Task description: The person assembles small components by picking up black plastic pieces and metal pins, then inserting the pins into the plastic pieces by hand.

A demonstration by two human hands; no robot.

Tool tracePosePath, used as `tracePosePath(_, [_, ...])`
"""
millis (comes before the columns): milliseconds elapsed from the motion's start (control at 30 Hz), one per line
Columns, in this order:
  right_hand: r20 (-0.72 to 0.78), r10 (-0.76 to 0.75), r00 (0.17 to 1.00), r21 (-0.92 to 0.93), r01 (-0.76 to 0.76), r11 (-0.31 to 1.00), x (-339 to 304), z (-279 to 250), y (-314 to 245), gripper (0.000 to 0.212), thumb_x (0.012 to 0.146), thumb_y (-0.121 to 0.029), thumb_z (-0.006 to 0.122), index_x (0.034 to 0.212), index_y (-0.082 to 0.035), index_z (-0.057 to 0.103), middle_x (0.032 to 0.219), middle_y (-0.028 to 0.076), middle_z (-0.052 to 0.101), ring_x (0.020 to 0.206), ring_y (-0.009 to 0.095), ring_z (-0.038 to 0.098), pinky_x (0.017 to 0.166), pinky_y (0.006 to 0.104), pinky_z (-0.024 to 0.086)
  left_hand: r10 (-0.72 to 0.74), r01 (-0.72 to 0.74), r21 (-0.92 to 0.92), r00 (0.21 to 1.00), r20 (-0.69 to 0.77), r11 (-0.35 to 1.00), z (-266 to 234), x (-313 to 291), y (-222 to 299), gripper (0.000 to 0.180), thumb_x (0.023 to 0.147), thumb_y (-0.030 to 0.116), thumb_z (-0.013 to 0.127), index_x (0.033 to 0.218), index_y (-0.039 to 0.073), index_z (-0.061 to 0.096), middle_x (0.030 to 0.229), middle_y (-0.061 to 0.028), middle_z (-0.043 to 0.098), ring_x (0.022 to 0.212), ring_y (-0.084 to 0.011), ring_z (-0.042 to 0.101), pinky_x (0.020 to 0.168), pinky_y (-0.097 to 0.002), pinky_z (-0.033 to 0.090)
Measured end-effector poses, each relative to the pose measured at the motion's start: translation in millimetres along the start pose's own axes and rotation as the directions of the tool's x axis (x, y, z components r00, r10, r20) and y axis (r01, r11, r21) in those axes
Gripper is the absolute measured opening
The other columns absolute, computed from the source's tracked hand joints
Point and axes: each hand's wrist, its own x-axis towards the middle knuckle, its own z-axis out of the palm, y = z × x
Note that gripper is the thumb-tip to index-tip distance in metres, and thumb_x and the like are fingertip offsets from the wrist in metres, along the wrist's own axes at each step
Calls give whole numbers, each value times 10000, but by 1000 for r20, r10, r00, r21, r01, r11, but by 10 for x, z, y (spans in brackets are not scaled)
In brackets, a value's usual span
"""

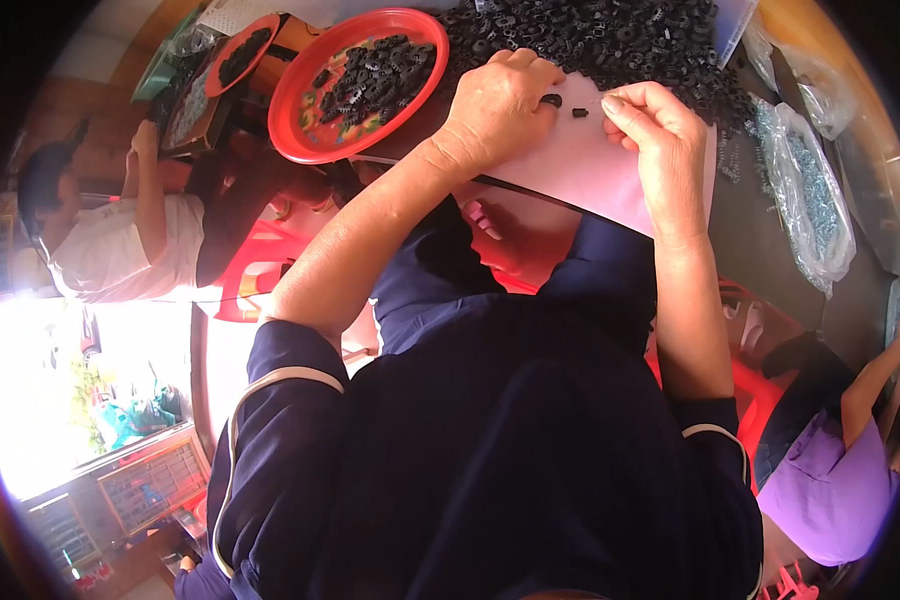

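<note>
My left hand (502,108) is curled at the near side of a heap of small black parts (620,42). A small black part (551,100) shows between its thumb and fingers. Beside it, a single black piece (579,113) lies on a pale pink-white sheet (610,180). To the right, my right hand (658,125) is closed in a pinch over the sheet, thumb against forefinger. Whatever sits at those fingertips is too small to make out.
A red round tray (282,120) with black parts stands left of my left hand. Right of the sheet is a clear plastic bag (805,190) of small metallic pieces. A person in white (125,235) sits at left, another in purple (830,480) at right.
</note>
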Motion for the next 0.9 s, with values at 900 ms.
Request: tracePosePath(900, [8, -217, 976, -179, 215, 960, 71, 43, 250, 99, 873, -96, 681, 854, -1, 658, 631, -12, 569, 585, 49, 464, 541, 234, 385, 169, -155, 294, 985, -25, 943, 69, -206, 61, 88, 711, 74, 630, 785, 44, 593, 866, -112, 573, 837, -301, 588, 625, -379, 555])
